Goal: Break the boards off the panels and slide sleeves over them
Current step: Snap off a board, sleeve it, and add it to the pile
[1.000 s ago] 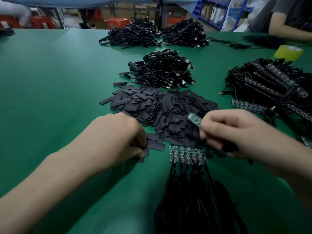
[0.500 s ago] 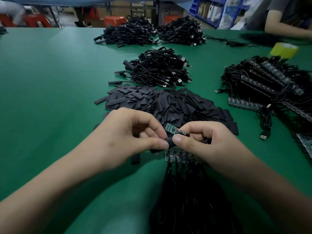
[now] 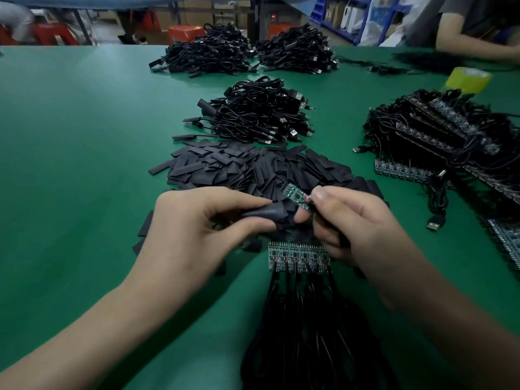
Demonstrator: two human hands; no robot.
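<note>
My left hand (image 3: 194,232) pinches a black sleeve (image 3: 274,215) between thumb and fingers, just above the table. My right hand (image 3: 351,223) pinches a small green board (image 3: 295,196) by its wired end; the board's free end points up and left, just above the sleeve's mouth. Below both hands a green panel (image 3: 298,258) of several joined boards lies flat, its black cables (image 3: 304,333) running toward me. A heap of flat black sleeves (image 3: 242,167) lies just beyond my hands.
Piles of finished black cables (image 3: 259,114) sit farther back, with two more (image 3: 208,56) (image 3: 298,54) at the far edge. A stack of panels with cables (image 3: 439,136) fills the right side, a yellow tape roll (image 3: 468,78) behind it. Another person's arm (image 3: 472,43) rests at far right.
My left hand picked a sleeve off the heap and both hands came together. The sleeve now sits squeezed open beside the board held by my right hand.
</note>
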